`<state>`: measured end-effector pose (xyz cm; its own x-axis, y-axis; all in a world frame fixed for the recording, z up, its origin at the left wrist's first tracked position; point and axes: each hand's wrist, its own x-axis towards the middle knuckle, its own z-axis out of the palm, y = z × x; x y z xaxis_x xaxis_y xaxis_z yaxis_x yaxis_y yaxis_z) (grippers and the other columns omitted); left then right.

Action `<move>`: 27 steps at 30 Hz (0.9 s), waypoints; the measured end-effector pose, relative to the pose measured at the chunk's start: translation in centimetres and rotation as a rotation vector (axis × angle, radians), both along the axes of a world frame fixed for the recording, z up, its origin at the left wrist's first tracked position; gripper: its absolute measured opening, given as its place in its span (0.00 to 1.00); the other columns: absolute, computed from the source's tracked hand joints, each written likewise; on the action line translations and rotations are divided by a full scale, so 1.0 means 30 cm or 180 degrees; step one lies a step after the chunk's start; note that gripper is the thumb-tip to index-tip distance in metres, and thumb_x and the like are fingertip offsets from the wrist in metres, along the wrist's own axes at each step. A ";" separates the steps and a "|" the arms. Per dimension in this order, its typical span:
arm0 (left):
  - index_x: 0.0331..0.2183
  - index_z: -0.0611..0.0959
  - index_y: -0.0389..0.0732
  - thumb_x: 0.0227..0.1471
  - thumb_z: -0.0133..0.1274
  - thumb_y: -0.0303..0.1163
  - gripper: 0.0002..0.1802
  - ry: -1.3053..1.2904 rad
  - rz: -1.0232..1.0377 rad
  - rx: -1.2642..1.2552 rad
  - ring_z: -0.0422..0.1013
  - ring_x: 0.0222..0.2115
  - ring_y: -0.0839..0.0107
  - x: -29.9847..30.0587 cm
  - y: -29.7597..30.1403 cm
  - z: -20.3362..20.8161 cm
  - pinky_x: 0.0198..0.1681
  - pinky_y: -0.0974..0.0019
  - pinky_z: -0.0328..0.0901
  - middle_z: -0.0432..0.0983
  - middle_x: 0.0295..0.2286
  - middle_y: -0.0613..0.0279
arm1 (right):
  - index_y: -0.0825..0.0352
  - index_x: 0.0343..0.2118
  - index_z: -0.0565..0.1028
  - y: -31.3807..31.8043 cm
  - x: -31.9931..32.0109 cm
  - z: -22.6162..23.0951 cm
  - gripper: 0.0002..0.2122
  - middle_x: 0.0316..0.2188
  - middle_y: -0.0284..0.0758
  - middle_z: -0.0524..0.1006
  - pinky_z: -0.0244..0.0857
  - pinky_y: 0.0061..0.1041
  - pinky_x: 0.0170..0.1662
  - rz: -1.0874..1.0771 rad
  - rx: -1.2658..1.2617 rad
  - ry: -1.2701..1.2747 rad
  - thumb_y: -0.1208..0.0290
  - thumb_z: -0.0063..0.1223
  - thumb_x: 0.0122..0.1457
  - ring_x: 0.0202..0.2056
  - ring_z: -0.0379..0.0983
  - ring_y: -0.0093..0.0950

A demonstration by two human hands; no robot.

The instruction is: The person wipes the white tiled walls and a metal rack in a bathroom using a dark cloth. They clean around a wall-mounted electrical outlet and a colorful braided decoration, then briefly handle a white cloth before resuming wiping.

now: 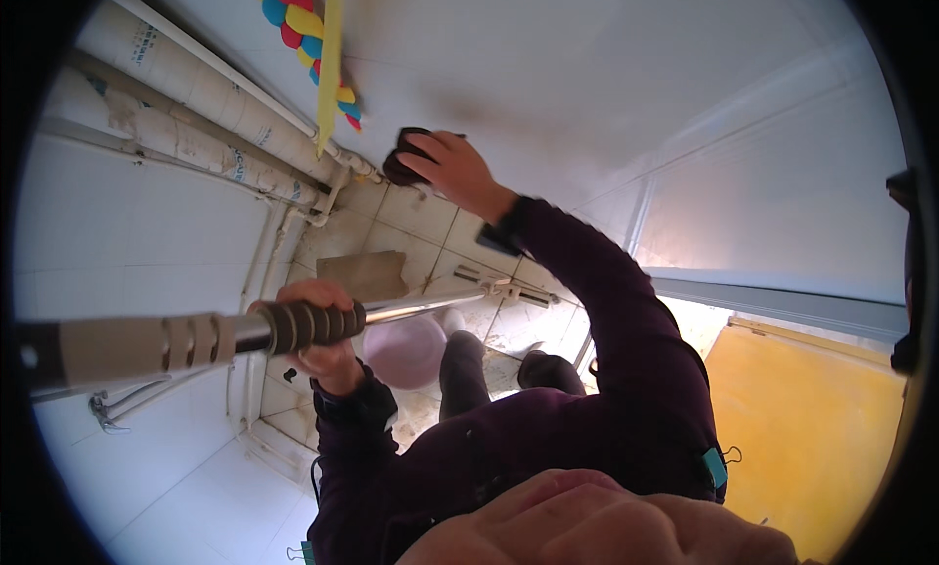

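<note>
My left hand [323, 345] is closed around the ribbed grip of a long metal mop handle [411, 307], held slantwise across my front. At its far end, low over the tiled floor, is a narrow bar-shaped head [501, 285]. My right hand [460, 174] is stretched forward and closed on a dark brown cloth or sponge [407, 156], close to the white wall. Whether it touches the wall I cannot tell. Below the handle, a pink basin [403, 352] stands on the floor beside my feet.
Wrapped pipes [186, 71] run along the left wall, with a tap [106, 411] below. A braided coloured strip [303, 37] hangs ahead. A grey flat piece [362, 273] lies on the stained floor tiles [416, 215]. To the right is a yellow panel [802, 418].
</note>
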<state>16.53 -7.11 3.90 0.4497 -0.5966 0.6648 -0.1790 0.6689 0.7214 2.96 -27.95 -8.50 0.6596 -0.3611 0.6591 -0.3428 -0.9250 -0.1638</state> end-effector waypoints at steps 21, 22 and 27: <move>0.38 0.59 0.34 0.48 0.46 0.58 0.35 -0.0353 -0.0266 0.0616 0.67 0.20 0.69 -0.014 0.031 0.053 0.23 0.70 0.63 0.69 0.23 0.53 | 0.64 0.47 0.67 -0.263 0.233 0.211 0.17 0.54 0.34 0.62 0.48 0.39 0.55 -0.0780 -0.1345 0.0527 0.73 0.40 0.53 0.56 0.55 0.32; 0.35 0.63 0.33 0.46 0.48 0.54 0.31 -0.0125 -0.0296 0.0572 0.68 0.21 0.70 -0.009 0.036 0.051 0.24 0.71 0.63 0.70 0.23 0.54 | 0.64 0.47 0.67 -0.272 0.307 0.186 0.17 0.53 0.34 0.63 0.49 0.37 0.54 -0.0328 -0.1191 0.0143 0.74 0.39 0.52 0.55 0.55 0.32; 0.41 0.61 0.34 0.45 0.51 0.40 0.26 0.0161 -0.0602 0.0331 0.67 0.24 0.70 -0.002 0.046 0.025 0.27 0.71 0.62 0.71 0.26 0.51 | 0.61 0.35 0.72 -0.232 0.318 0.256 0.11 0.40 0.31 0.70 0.61 0.31 0.43 -0.0025 -0.0695 0.0775 0.71 0.45 0.47 0.43 0.66 0.31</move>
